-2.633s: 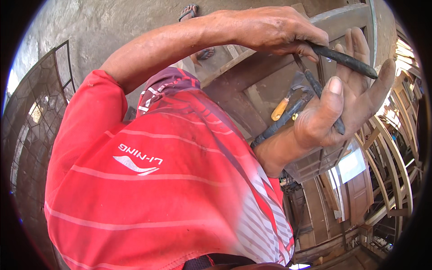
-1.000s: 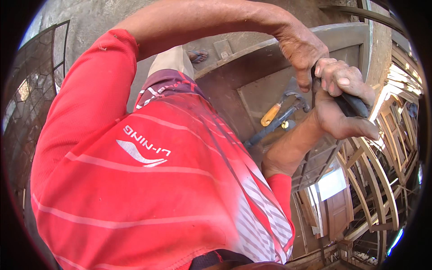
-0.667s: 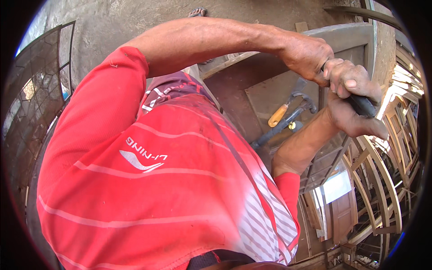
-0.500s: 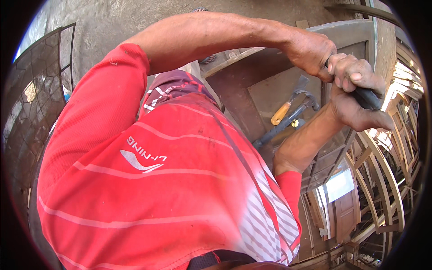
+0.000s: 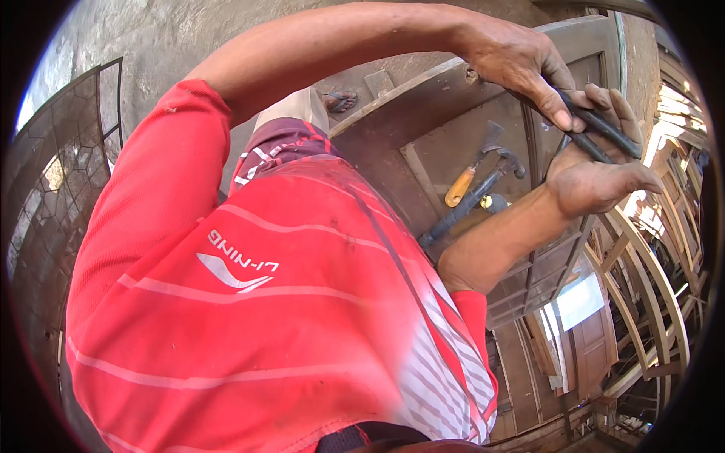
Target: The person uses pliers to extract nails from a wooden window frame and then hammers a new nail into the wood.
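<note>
Pliers (image 5: 600,125), or some dark two-handled thing like that, sit upper right of the frame, pinched by the left hand (image 5: 525,64) while the right hand (image 5: 595,180) is loosely open under them, with a hammer (image 5: 472,201) and orange-handled tool (image 5: 458,189) below left on a dark wood panel (image 5: 445,140).

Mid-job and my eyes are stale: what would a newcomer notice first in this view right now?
The bright red shirt comes first, filling the middle and lower left. Then the dark two-barred tool at upper right, gripped by the left hand above the open palm of the right hand. Below them, a hammer and a yellow-handled tool lie on brown panelled wood.
</note>
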`<state>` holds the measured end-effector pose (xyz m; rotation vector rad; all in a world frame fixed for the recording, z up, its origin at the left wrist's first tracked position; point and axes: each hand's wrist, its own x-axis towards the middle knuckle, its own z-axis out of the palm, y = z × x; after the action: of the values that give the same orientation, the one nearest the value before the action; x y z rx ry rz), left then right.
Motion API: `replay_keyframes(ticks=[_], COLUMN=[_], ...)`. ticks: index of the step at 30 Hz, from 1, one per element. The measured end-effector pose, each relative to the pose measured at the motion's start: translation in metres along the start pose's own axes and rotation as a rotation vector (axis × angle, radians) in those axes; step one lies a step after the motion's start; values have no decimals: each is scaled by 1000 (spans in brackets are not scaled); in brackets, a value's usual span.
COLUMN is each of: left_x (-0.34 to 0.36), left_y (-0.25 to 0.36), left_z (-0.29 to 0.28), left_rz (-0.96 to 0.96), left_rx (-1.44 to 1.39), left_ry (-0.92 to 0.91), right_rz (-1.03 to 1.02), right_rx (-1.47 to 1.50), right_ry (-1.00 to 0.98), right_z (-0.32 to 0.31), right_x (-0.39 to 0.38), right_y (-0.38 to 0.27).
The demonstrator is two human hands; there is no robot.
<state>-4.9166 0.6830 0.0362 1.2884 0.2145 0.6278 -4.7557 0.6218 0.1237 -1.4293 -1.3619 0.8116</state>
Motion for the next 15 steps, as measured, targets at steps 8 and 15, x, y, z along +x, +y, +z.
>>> replay_keyframes(ticks=[8,15], left_x=[-15,-33], left_y=[0,-11], left_z=[-10,-15], left_rz=[111,281], left_rx=[-260,-25], left_ry=[-204,-167], right_rz=[-200,-214], right_rx=[16,53], right_ry=[82,-10], right_z=[33,56], right_x=[-37,-52], right_y=[-20,-21])
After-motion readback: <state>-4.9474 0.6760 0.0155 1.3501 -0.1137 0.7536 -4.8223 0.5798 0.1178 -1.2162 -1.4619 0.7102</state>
